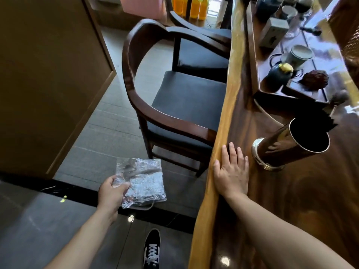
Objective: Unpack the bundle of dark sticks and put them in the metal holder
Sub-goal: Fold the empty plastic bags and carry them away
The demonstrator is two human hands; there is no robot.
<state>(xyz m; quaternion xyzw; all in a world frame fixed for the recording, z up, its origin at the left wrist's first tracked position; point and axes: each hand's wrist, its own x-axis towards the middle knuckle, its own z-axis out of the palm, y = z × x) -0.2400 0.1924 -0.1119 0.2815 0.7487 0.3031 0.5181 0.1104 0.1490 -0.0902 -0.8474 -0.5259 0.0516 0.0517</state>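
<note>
My left hand (111, 191) grips a crumpled clear plastic wrapper (142, 181) out over the floor, left of the table. No dark sticks show inside the wrapper. My right hand (232, 169) lies flat with straight fingers on the wooden table (272, 220) near its left edge. Just right of that hand stands the shiny metal holder (287, 146), a tall cylinder tilted in the wide view. Dark sticks (318, 118) poke out of its mouth at the far side, with jagged tips.
A dark wooden armchair (174, 98) with a grey seat stands against the table's left edge. A tea tray (295, 61) with cups, tins and a small teapot sits further back. A wooden cabinet (48, 74) fills the left. My shoe (152, 249) is on the tiled floor.
</note>
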